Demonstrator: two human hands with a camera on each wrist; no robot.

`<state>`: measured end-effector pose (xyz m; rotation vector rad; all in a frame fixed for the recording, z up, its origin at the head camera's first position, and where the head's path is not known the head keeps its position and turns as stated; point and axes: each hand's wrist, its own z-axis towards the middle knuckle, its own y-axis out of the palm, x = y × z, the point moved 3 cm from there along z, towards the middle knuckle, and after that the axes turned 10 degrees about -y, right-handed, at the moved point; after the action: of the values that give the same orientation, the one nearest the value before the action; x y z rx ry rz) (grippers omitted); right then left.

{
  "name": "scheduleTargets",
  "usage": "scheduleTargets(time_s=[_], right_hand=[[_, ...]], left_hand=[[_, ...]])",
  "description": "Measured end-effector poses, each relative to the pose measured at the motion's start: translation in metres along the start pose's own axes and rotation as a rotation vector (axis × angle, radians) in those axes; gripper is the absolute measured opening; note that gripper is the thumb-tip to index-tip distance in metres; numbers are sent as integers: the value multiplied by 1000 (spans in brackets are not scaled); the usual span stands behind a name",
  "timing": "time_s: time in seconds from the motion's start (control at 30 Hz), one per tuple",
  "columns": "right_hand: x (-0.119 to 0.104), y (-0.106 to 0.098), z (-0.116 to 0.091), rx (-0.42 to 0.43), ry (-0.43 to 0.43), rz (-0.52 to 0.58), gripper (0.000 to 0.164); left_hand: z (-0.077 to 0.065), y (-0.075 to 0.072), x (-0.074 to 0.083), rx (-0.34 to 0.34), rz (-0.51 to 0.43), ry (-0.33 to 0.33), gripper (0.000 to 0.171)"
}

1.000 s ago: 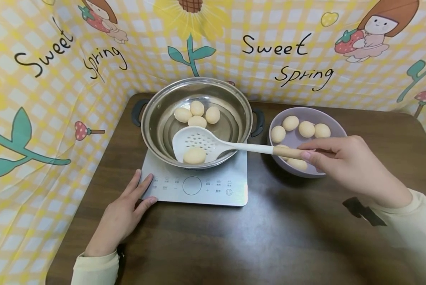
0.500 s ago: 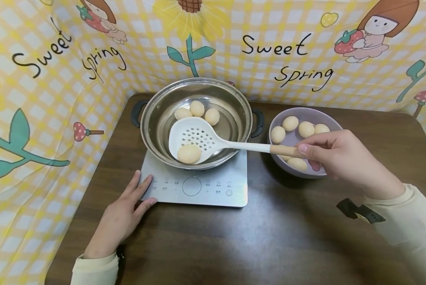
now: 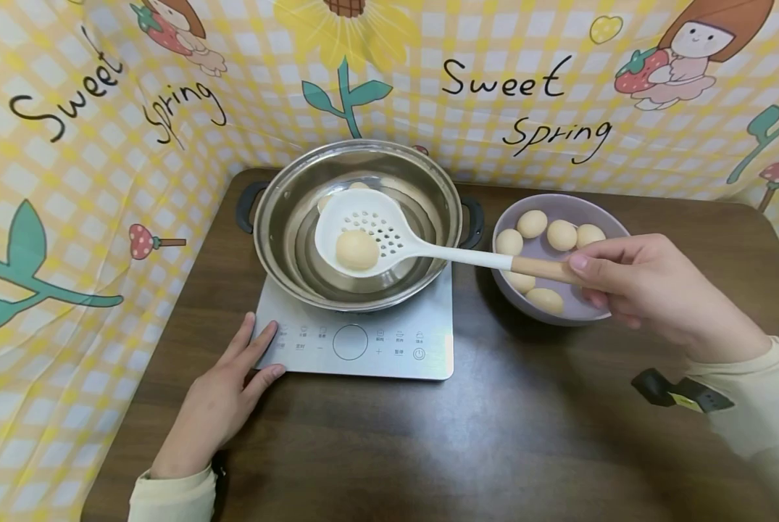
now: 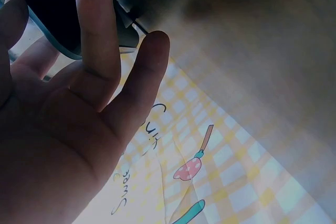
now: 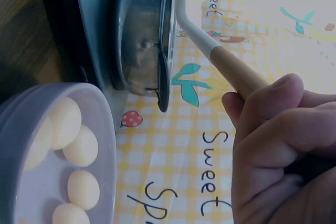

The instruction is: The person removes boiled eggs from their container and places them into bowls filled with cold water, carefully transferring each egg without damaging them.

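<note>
Egg point(image 3: 357, 250) lies on the skimmer point(image 3: 457, 254) over the pot point(image 3: 281, 225), left of the right hand point(image 3: 663, 290), whose curled fingers pinch the sideways-running handle point(image 3: 546, 270), while the left hand point(image 3: 226, 399), nearer the egg, rests extended fingers on the hob point(image 3: 350, 342).

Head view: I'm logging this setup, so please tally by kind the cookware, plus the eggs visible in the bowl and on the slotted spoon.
Pot: 1
Bowl: 1
Slotted spoon: 1
Cooktop: 1
Eggs: 7 (6 visible in the bowl, 1 on the slotted spoon)
Total: 11
</note>
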<state>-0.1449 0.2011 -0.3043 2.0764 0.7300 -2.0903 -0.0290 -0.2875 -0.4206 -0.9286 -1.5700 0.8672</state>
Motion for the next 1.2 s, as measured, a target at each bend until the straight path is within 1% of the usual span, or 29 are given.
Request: scheduleTargets(time_s=[0.3,0.5,0.57,0.67,0.77,0.8,0.9,0.97,1.0,1.03,1.13,1.2], right_hand=[[4,-18,-14,32,12,90,18],[6,-26,-19,49,21,76,19],[7,-29,-21,57,15,90,20],[10,-36,-25,69,8,167,22],[13,-42,-30,91,22,192,23],[14,-44,-31,101,33,189,23],[16,-51,-35,138,70,129,23],[19,-55,-38,150,83,141,23],[20,-57,-40,161,90,121,24],[22,-59,-41,160,80,151,24],[26,-65,-45,169,75,165,25],[28,-69,-48,178,78,136,25]], left_hand=[[-1,-1,2,18,3,11,66],[-1,-1,3,13,3,8,66],[-1,0,3,10,2,7,66],[-1,0,3,9,2,6,66],[-1,0,3,21,0,13,66],[-1,0,3,25,-1,15,66],[-1,0,3,30,-3,20,65],[0,0,3,28,-4,19,65],[0,0,3,29,-3,20,65],[0,0,3,29,-3,20,65],[0,0,4,31,-1,21,65],[0,0,4,33,-1,23,65]])
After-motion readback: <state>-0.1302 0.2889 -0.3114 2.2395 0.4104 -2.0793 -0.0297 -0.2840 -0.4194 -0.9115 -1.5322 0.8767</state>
